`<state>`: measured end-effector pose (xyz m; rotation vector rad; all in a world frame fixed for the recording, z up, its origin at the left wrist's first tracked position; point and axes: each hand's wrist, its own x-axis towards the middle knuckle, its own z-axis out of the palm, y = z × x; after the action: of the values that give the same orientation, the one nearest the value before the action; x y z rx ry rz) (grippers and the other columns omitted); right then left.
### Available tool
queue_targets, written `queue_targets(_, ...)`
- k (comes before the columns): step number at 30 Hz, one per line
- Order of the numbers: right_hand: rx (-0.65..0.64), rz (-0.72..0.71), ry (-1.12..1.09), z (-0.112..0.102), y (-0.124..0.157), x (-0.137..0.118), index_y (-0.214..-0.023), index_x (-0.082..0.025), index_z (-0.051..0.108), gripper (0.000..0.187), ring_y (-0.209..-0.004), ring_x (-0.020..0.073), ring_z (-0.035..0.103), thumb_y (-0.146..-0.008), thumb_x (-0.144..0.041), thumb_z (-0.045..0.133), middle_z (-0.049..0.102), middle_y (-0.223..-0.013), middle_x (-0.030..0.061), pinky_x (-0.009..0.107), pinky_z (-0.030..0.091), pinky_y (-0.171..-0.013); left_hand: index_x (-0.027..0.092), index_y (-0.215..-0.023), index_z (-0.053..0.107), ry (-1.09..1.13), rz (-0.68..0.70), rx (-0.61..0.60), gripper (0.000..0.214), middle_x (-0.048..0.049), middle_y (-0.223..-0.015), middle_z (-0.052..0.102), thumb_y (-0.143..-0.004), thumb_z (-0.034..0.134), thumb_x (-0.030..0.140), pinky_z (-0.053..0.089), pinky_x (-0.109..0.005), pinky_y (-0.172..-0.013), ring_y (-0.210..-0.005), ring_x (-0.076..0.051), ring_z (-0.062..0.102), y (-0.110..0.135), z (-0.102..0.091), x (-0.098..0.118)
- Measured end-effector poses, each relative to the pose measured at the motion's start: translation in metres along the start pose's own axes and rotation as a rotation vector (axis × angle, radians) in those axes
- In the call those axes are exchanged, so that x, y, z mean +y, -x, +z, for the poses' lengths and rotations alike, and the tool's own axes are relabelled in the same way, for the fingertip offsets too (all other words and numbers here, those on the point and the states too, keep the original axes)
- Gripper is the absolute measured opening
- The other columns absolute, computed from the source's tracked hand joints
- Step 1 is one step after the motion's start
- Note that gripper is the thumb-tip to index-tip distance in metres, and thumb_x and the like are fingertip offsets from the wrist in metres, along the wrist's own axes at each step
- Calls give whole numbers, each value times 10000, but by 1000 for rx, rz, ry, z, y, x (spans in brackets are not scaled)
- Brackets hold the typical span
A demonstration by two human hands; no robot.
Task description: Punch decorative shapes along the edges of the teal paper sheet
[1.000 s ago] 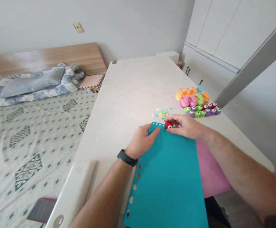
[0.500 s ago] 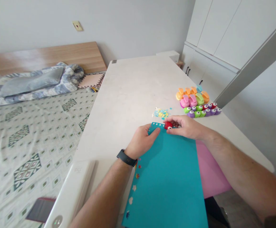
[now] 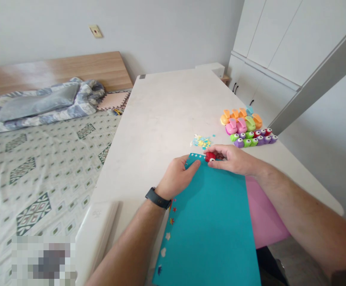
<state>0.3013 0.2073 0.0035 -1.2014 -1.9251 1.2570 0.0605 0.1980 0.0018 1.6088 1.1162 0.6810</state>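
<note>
If the flat left hand (image 3: 177,177) lifts, the teal card (image 3: 211,230) could slip within the red punch (image 3: 210,156) pinched by the right hand (image 3: 234,159).

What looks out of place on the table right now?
Loose blue and yellow paper cut-outs lie scattered on the table beside the craft punches. The pink sheet under the teal sheet also juts past the table's edge, unsupported.

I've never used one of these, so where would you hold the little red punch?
Best pinched across its rounded body from above and the right, as the right hand does: the red paper punch is small, and its near side meets the teal sheet's edge.
</note>
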Motion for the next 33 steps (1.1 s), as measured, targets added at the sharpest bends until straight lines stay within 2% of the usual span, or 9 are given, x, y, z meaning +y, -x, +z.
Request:
queue_targets(8, -8, 9, -12, 0, 0, 1, -1255, -200, 677, 460, -939, 223, 701, -884, -460, 753, 752, -1107, 64, 358, 567, -834, 169, -835, 665, -6, -1, -5, 394, 8, -716, 635, -946, 590, 540, 364, -219, -526, -610, -123, 511, 0, 1, -3)
queue_targets(33, 6, 47, -70, 4, -2, 1, -1107, -194, 696, 306, -867, 200, 669, -861, -362, 769, 728, -965, 36, 328, 525, -791, 168, -807, 637, -75, 43, -7, 405, 16, -698, 599, -972, 557, 529, 358, -227, -542, -620, -120, 497, 1, 0, -2)
